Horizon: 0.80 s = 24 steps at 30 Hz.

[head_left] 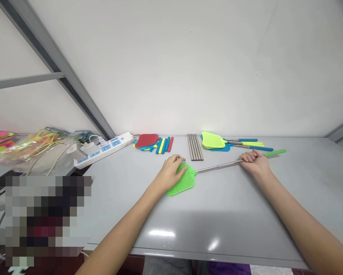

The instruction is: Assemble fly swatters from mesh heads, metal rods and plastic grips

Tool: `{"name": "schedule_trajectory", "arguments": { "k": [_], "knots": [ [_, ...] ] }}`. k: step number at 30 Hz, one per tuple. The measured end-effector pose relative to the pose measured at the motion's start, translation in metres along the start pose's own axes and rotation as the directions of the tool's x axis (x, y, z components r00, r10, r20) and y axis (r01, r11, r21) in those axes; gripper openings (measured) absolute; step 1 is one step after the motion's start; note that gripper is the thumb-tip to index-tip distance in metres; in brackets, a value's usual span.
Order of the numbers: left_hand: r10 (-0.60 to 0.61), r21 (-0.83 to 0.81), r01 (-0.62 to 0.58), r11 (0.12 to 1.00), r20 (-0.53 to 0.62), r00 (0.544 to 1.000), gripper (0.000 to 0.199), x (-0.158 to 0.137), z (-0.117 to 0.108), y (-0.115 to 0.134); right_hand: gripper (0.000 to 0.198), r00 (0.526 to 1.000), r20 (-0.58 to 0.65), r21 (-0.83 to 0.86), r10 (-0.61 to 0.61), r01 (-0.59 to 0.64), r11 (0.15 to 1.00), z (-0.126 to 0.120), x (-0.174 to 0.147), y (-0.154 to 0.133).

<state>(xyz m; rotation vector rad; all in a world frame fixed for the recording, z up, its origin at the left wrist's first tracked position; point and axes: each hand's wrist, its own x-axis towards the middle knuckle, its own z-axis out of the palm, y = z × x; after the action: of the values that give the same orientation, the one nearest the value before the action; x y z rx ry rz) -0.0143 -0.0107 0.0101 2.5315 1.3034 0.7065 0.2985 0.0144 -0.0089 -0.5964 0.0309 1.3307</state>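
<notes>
A green fly swatter (185, 183) lies slantwise across the grey table, its metal rod running up to the right into a green handle. My left hand (171, 172) rests over the left part of the swatter's perforated head, thumb and fingers apart. Wrapped around the rod just short of the handle is my right hand (256, 162). Behind them lie several bare metal rods (195, 147) side by side. To their right is a pile of assembled fly swatters (213, 140), yellow-green and blue. Left of the rods are loose handles (164, 145) and a stack of swatter heads (147, 141), red on top.
A white power strip (109, 147) with plugs and cables sits at the table's left. Beyond it lie clear plastic bags (42, 147) with colourful items. A grey metal frame (73, 80) rises on the left, and a white wall (202, 68) stands behind the table (131, 214).
</notes>
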Motion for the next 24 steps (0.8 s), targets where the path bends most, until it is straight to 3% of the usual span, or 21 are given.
{"name": "schedule_trajectory", "arguments": {
  "k": [7,14,24],
  "knots": [
    [0.006,0.001,-0.006,1.000,-0.011,1.000,0.027,-0.001,0.002,0.001,0.027,1.000,-0.011,0.011,0.014,-0.014,1.000,0.001,-0.001,0.002],
    [0.109,-0.082,-0.104,0.991,0.072,0.991,0.017,-0.002,0.006,0.011,0.027,1.000,-0.009,0.014,0.022,-0.022,1.000,0.001,-0.002,0.006],
    [0.067,-0.085,-0.056,0.995,0.127,0.990,0.015,-0.002,0.007,0.013,0.027,0.997,0.069,0.007,0.046,-0.046,0.999,0.008,-0.012,0.016]
  ]
}}
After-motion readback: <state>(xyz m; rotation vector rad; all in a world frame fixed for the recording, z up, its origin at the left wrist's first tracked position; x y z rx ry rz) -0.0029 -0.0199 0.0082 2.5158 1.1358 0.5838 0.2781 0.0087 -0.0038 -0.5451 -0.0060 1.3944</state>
